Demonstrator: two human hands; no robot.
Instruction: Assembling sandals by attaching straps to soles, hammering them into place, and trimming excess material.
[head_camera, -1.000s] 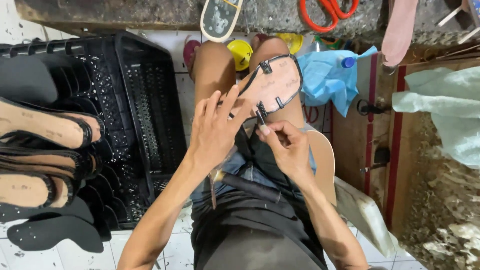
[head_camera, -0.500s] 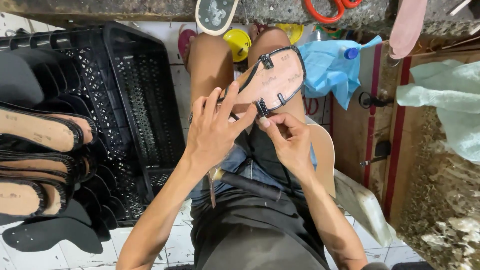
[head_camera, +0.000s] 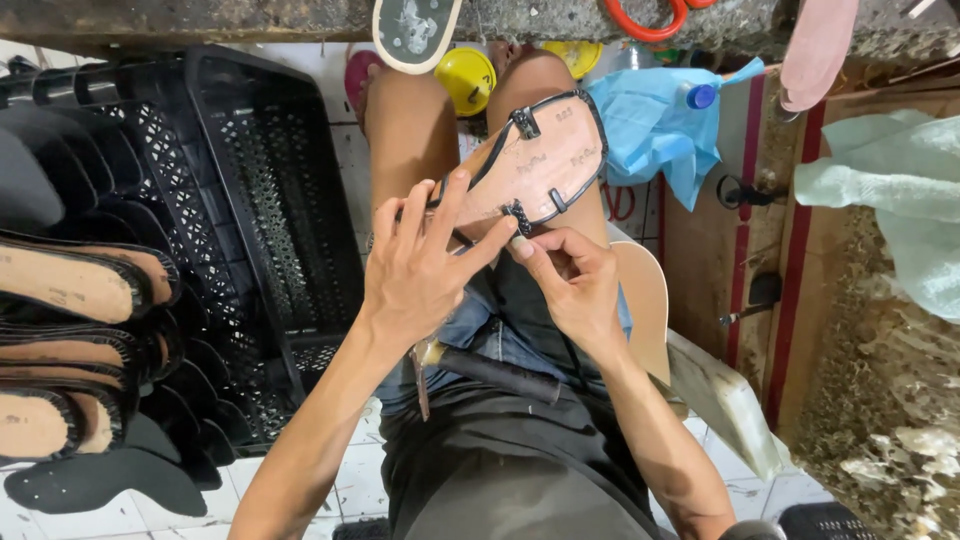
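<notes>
Left hand (head_camera: 420, 275) is bracing a tan sandal (head_camera: 535, 165) flat on the knees, fingers spread, steadying it. Right hand (head_camera: 570, 280) is pinching closed on its black strap (head_camera: 517, 215), probably a small buckle, thumb pressing.

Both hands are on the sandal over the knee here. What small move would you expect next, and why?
Probably the right hand presses the black strap down at the sole's edge. Its fingers already pinch there, while the left hand steadies the sandal against the knee. The strap's end near the pinch looks not quite seated, though that spot is small and hard to read.
</notes>
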